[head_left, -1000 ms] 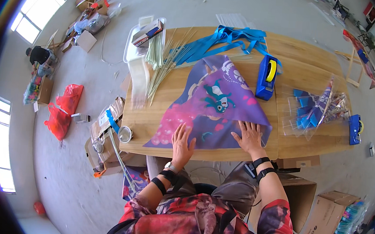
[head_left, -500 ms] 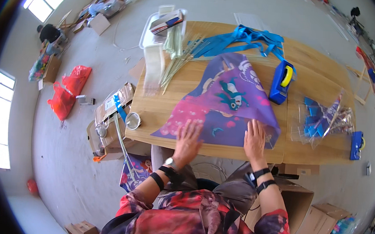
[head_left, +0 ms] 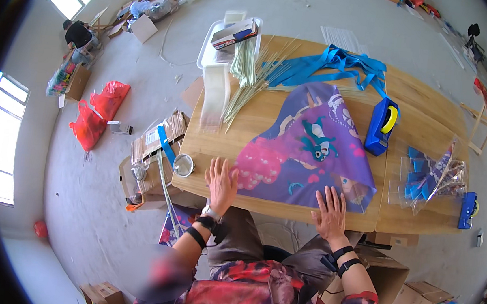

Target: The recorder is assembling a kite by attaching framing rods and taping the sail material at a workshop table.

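Note:
A purple and pink printed sheet with cartoon figures lies on the wooden table in front of me. It looks thin, and its right side is curled or folded over. My left hand, fingers spread, rests over the sheet's left corner and hides it. At the near edge of the sheet, towards the right, my right hand lies flat with fingers apart. Neither hand grips anything.
Thin pale sticks, blue ribbons, and a blue tape dispenser lie beyond the sheet. A round container stands at the left edge. Wrapped bundles lie right. Another person sits far left.
My left hand has slid left across the sheet to its corner. My right hand has drawn back to the near edge. The whole view has shifted slightly.

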Demonstrator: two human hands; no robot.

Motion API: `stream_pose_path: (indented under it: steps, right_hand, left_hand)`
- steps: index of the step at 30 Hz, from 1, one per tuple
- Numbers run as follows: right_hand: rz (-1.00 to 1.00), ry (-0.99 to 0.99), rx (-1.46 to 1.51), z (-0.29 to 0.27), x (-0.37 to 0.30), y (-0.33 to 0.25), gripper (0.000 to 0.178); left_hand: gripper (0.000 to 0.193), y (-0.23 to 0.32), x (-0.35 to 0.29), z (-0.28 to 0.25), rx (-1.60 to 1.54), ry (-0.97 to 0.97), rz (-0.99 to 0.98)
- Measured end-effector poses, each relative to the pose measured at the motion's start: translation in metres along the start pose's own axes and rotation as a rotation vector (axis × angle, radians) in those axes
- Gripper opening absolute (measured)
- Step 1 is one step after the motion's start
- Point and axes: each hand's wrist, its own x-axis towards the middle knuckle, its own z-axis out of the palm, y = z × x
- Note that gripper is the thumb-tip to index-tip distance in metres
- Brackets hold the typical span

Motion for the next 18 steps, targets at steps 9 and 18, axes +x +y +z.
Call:
stream_pose_path:
  steps: [9, 18]
  right_hand:
    - [0.014, -0.043, 0.018, 0.006, 0.002, 0.003, 0.065]
    - [0.016, -0.047, 0.005, 0.000, 0.006, 0.001, 0.069]
  left_hand:
    - [0.025, 0.050, 0.208, 0.042, -0.035, 0.168, 0.259]
    - [0.016, 0.055, 0.268, 0.078, 0.185, 0.110, 0.163]
